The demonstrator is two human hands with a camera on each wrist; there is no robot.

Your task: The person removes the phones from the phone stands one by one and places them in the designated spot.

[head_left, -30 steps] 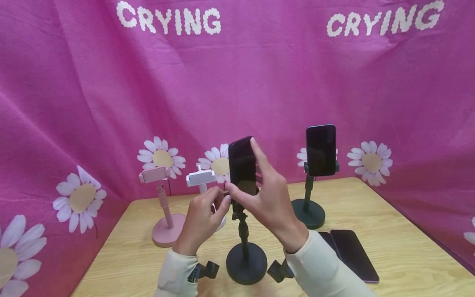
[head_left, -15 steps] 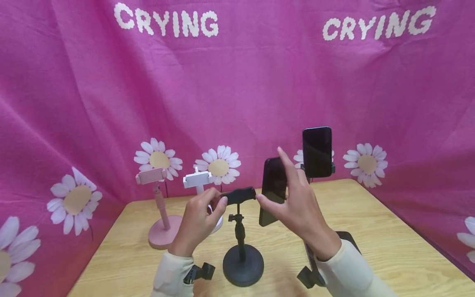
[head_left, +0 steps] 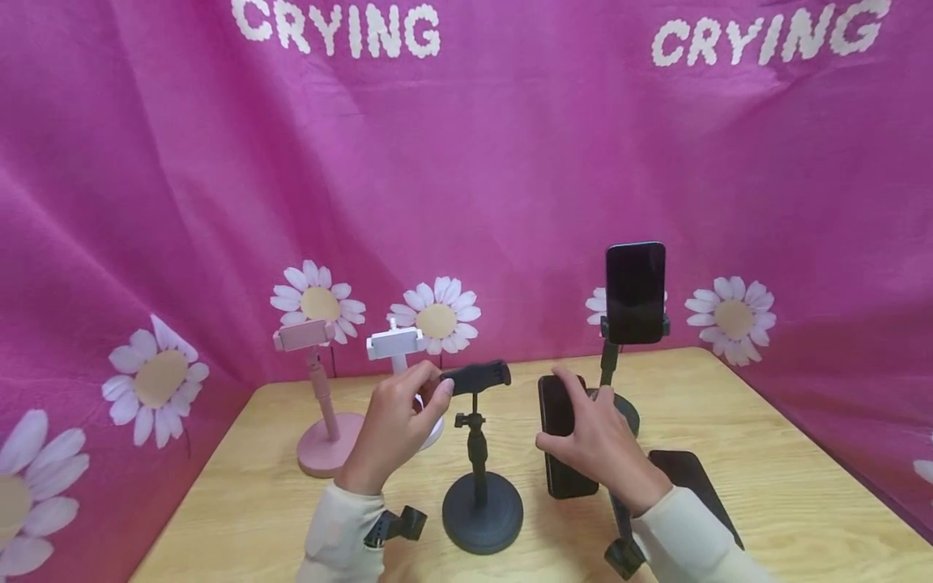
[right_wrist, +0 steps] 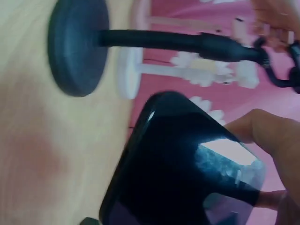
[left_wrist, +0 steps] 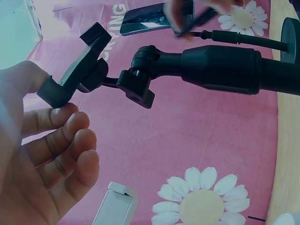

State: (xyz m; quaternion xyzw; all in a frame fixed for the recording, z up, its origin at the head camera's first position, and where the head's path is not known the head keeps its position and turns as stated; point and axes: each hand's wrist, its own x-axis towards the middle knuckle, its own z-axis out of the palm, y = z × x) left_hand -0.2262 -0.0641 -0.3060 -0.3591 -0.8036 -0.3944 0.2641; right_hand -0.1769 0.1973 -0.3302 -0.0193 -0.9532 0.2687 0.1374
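Note:
In the head view my left hand (head_left: 394,421) pinches the left end of the clamp (head_left: 477,378) on a black phone stand (head_left: 483,514). The left wrist view shows the thumb and fingertips at one end of that clamp (left_wrist: 79,70), with no phone in it. Right of the stand, my right hand (head_left: 605,445) holds a black smartphone (head_left: 572,479), screen facing me. Up close in the right wrist view, the smartphone (right_wrist: 173,159) sits between thumb and fingers, apart from the stand; some fingers are hidden behind it.
A pink phone stand (head_left: 328,445) and a white one (head_left: 395,346) stand at the back left. Behind my right hand, a dark stand (head_left: 608,364) carries another phone (head_left: 636,291). A further phone (head_left: 688,478) lies by my right sleeve. Pink cloth (head_left: 510,202) hangs behind the wooden table (head_left: 240,502).
The smartphone has come out of the clamp and moved right and down with my right hand. My left hand has stayed at the clamp's left end.

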